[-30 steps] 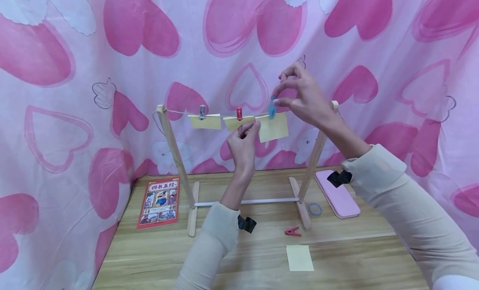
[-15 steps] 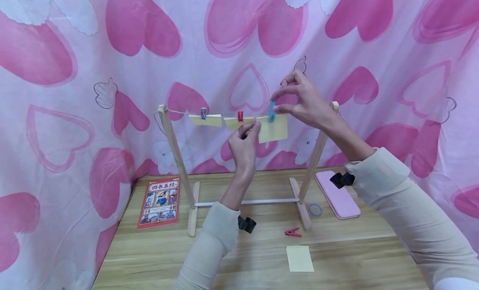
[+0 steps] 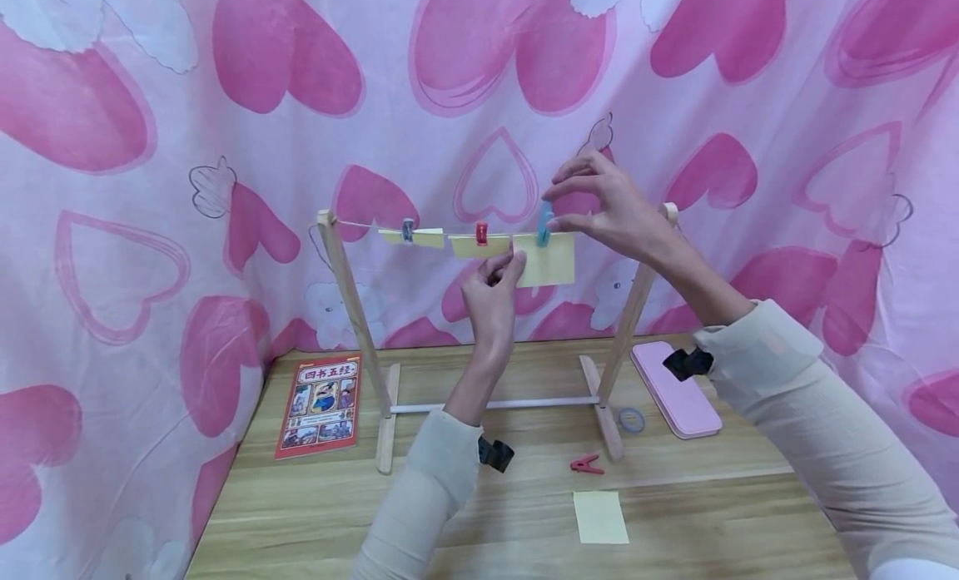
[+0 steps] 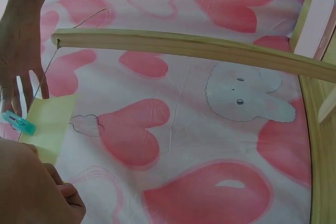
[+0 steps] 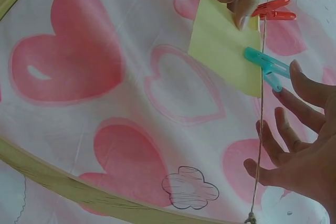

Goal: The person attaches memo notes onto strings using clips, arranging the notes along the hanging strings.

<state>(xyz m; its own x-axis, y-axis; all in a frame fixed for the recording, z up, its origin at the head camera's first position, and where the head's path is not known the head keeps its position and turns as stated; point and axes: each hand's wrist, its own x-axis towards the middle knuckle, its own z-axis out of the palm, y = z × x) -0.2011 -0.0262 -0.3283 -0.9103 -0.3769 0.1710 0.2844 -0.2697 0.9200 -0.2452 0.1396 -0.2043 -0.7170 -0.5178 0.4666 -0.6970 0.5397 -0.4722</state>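
A teal clothespin point(image 3: 544, 224) sits on the string, its jaws over the top edge of a yellow sticky note point(image 3: 550, 264). My right hand point(image 3: 610, 201) pinches its handles between thumb and index finger; the other fingers are spread in the right wrist view, where the clothespin's handles point(image 5: 281, 69) stand apart. At the note's left edge my left hand point(image 3: 490, 293) pinches the paper, fingertips overlapping it in the right wrist view. To the left, a red clothespin point(image 3: 482, 233) and a grey clothespin point(image 3: 408, 230) hold two more yellow notes point(image 3: 479, 247) on the string.
A wooden frame point(image 3: 625, 330) carries the string. On the table point(image 3: 300, 513) lie a red clothespin point(image 3: 587, 464), a yellow note point(image 3: 601, 518), a tape roll point(image 3: 631, 419), a pink case point(image 3: 676, 389) and a red book point(image 3: 318, 407). A heart-print curtain point(image 3: 285, 147) hangs behind.
The teal clothespin has dropped slightly and the note now hangs straighter. My left hand has shifted a little down; my right thumb and index finger have spread slightly at the handles.
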